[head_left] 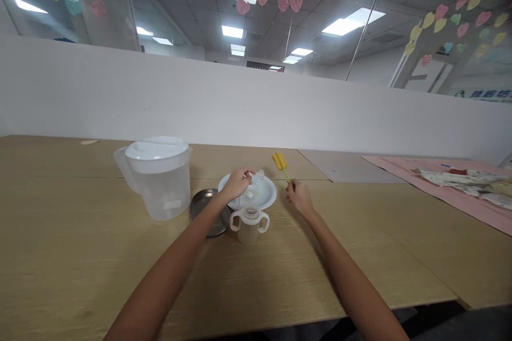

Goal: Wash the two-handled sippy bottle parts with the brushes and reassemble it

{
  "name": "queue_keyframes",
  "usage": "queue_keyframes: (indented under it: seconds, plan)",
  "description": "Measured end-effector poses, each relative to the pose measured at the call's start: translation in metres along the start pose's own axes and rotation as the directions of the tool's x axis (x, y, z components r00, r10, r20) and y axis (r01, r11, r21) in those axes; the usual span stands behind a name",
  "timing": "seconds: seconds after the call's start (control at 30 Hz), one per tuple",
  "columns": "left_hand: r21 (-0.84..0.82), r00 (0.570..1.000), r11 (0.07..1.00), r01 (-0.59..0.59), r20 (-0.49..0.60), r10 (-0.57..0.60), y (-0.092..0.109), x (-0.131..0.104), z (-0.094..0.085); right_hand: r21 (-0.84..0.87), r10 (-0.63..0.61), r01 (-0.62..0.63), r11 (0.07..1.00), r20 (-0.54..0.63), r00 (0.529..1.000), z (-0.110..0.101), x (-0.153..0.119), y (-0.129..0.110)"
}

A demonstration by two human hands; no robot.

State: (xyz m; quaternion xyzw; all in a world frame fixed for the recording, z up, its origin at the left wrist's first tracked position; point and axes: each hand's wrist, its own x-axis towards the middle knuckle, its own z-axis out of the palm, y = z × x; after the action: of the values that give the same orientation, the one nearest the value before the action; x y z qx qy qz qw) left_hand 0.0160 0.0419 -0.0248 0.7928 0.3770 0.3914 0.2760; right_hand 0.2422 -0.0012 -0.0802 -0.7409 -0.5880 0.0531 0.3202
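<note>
My right hand (300,196) is closed around the green handle of a bottle brush (279,161), whose yellow sponge head points up and away. Over the white bowl (271,200) is my left hand (238,184), its fingers bent together. A small translucent piece (261,174) shows just beyond those fingertips; whether they hold it is unclear. Small whitish pieces (250,192) lie in the bowl. In front of the bowl stands an uncapped clear baby bottle (248,230) with two white handles. A round metal dish (199,203) sits partly behind my left forearm.
A lidded clear plastic pitcher (166,186) stands left of the metal dish. To the far right, a pink cloth (394,166) carries folded fabric (452,180). A grey sheet (344,165) lies at the back, before a white wall (224,101). The table's front edge is close to me.
</note>
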Motion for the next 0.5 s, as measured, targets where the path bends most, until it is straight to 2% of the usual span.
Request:
queue_keyframes:
  seconds: [0.07, 0.13, 0.3, 0.5]
  plan:
    - [-0.080, 0.998, 0.996, 0.038, -0.039, -0.041, 0.003, 0.003, -0.004, 0.006, -0.078, 0.080, 0.997, -0.158, 0.984, -0.002, -0.008, -0.012]
    - [-0.142, 0.994, 0.988, 0.066, -0.078, -0.078, 0.005, 0.005, -0.006, -0.002, -0.181, 0.186, 0.982, -0.239, 0.954, -0.002, -0.018, -0.026]
    - [-0.200, 0.978, 0.975, 0.097, -0.163, -0.131, 0.008, 0.005, -0.010, 0.041, -0.309, 0.325, 0.945, -0.220, 0.925, 0.007, -0.040, -0.051]
    - [-0.174, 0.977, 0.982, 0.078, -0.181, -0.109, 0.017, 0.003, -0.015, 0.185, -0.344, 0.413, 0.892, -0.315, 0.884, 0.013, -0.045, -0.055]
